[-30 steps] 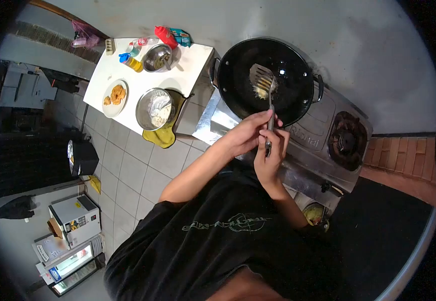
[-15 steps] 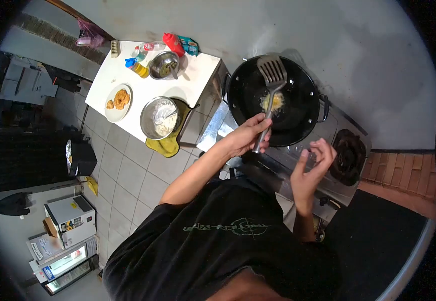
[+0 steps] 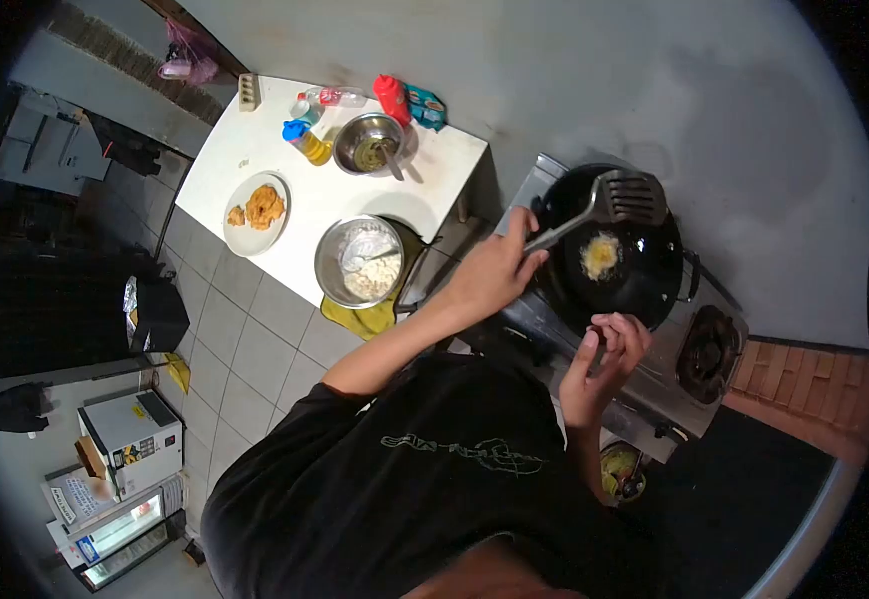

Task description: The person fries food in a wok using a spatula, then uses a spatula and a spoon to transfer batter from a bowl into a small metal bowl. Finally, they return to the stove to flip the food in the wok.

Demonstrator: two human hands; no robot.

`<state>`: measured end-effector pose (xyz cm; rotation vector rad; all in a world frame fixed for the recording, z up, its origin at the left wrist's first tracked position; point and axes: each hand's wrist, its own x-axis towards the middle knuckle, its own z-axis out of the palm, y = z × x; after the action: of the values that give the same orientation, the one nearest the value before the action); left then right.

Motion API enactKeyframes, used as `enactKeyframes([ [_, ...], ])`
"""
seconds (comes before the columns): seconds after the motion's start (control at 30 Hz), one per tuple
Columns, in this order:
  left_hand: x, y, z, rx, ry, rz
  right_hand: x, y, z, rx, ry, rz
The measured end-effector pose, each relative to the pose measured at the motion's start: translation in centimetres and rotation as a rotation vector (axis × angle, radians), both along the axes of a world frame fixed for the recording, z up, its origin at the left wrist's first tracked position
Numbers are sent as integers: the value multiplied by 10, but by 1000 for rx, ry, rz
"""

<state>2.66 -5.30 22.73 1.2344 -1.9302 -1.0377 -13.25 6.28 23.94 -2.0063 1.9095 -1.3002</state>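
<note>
- The left hand (image 3: 494,272) is closed around the handle of a metal spatula (image 3: 632,198), its flat slotted head over the wok's far side, beyond the frying food (image 3: 601,257).
- The right hand (image 3: 606,364) is loosely curled, a narrow gap between thumb and fingers, beside the near rim of the round black wok (image 3: 649,285); whether they touch, I cannot tell.
- The rough-edged yellow food lies near the wok's middle, dark surface around it.
- Right of the wok, the steel stove (image 3: 659,384) shows a dark round burner (image 3: 707,352).
- Left, a smooth white table (image 3: 434,180) holds a shiny round bowl (image 3: 326,262) near its edge.
</note>
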Motion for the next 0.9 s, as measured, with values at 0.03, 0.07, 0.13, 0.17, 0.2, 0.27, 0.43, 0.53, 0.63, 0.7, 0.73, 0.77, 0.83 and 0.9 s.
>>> enactKeyframes([
  [0.03,18,-8,2,-6,5,1,13,-8,1,-6,5,1],
  [0.07,38,-15,4,-40,-27,56,28,-15,2,-39,-132,24],
  [0.13,82,-27,11,-76,-101,171,56,-29,6,-26,-159,58],
  [0.17,104,-34,8,-41,-95,217,72,-37,6,-20,-155,72],
  [0.2,127,-40,4,-80,-118,266,90,-48,6,15,-224,112],
  [0.27,172,-53,-10,-103,-184,390,124,-75,-2,78,-307,187],
  [0.43,275,-84,-99,-93,-372,613,191,-187,-124,305,-457,331],
  [0.53,313,-88,-137,-29,-449,664,212,-264,-230,443,-313,299],
  [0.63,338,-88,-166,104,-464,669,226,-325,-315,636,-388,170],
  [0.7,351,-88,-184,140,-373,619,236,-350,-375,854,-434,106],
  [0.73,358,-88,-196,147,-301,599,252,-336,-316,1032,-647,136],
  [0.77,362,-88,-199,152,-299,600,262,-336,-311,1037,-644,135],
  [0.83,365,-87,-203,205,-266,574,272,-340,-308,1038,-735,118],
  [0.9,368,-89,-208,220,-247,576,279,-349,-305,1050,-637,115],
])
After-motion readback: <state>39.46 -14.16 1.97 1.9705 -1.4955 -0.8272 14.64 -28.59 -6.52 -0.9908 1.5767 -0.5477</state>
